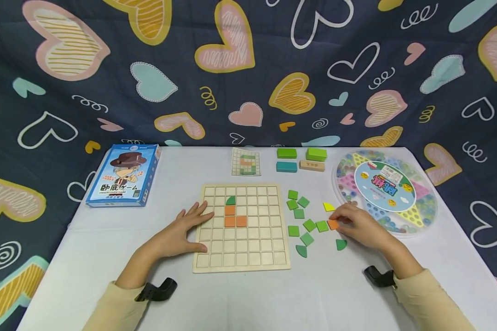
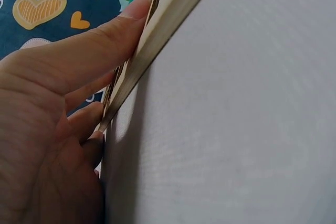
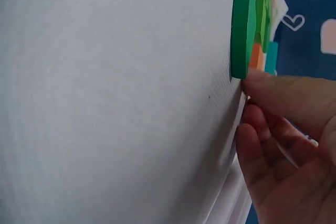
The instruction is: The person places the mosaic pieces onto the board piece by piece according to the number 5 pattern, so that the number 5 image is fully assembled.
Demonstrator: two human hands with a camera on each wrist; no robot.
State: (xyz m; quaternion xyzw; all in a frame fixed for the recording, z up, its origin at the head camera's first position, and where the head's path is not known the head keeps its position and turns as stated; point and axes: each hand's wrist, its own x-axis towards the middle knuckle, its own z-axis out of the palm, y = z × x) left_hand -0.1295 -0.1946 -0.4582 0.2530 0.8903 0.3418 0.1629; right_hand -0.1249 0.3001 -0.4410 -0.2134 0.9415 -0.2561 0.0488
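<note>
The left hand (image 1: 181, 232) lies flat with straight fingers on the left edge of the wooden grid board (image 1: 242, 262), while the right hand (image 1: 362, 226) pinches an orange tile (image 1: 333, 224) among the loose green tiles (image 1: 309, 225) right of the board. Lifting carelessly could knock neighbouring tiles, since they lie close. The left wrist view alone shows fingers (image 2: 100, 43) pressed against the board's rim.

Pattern card (image 1: 246, 162) print too small
</note>
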